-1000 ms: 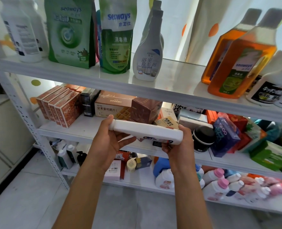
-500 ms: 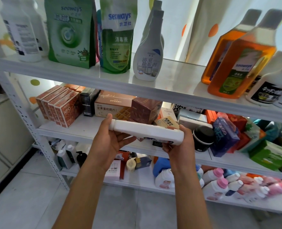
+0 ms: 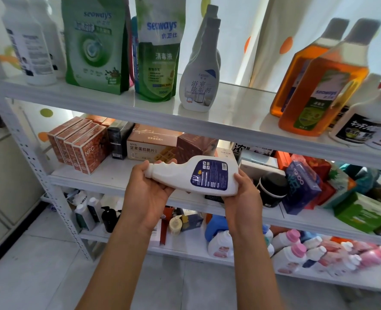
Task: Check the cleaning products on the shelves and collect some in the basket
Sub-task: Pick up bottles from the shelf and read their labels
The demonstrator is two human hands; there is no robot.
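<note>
The white spray-type bottle (image 3: 191, 175) lay on its side between both hands, in front of the middle shelf (image 3: 118, 175) of the white rack. The left hand (image 3: 147, 193) grasped the ridged neck end, its fingers curled round it; the right hand (image 3: 243, 193) cupped the base end, thumb and fingers curled round the bottom edge. Both grips were therefore clenched on the bottle.

Compared with half a second earlier, the bottle had been rotated about its long axis. Then only its narrow white edge faced the camera; now its broad face was turned up, and the dark blue back label (image 3: 209, 175), with a barcode and small printed lines, was exposed to view. The hands had kept much the same positions relative to the middle shelf.

In the inspector's judgement this placed the work in the checking step: the label was presented for reading, and the bottle had not yet been collected. No basket was in view, so where the bottle must go could not be told.

Above the middle shelf, on the top shelf (image 3: 229, 113), stood a white bathroom cleaner bottle (image 3: 199, 86), two green refill pouches (image 3: 95, 48) and amber disinfectant bottles (image 3: 319, 86), none of them touched.
</note>
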